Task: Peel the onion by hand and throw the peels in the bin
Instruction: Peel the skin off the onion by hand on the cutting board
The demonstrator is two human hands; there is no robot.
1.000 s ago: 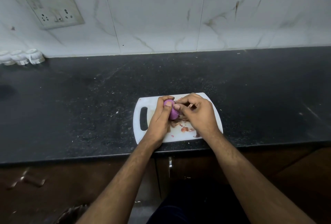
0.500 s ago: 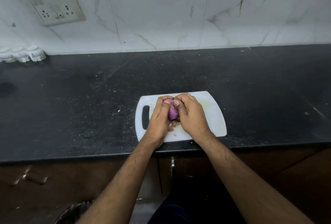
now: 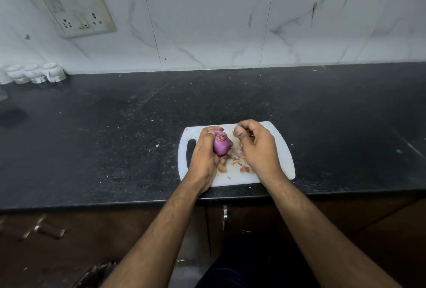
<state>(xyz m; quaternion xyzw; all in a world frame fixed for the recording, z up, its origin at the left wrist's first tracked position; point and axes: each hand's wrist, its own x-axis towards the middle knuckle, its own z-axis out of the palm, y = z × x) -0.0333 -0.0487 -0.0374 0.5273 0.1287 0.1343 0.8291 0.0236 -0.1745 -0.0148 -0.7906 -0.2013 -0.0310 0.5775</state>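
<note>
Purple onion in your left hand, peel scraps on the white board.

Black stone counter [image 3: 103, 131] runs left to right, with small white jars [image 3: 34, 73] at its far left against the marble tiles and a socket plate [image 3: 78, 10] above them. On the white cutting board [image 3: 276, 149] near the counter's front edge, your left hand [image 3: 204, 156] is closed round the onion [image 3: 220, 144], its peeled purple side showing. Loose peels [image 3: 238, 158] lie on the board between your hands. To the right, your right hand [image 3: 258, 147] is apart from the onion, its fingers [image 3: 238, 131] curled and pinched together; whether they hold a scrap you cannot tell.
</note>
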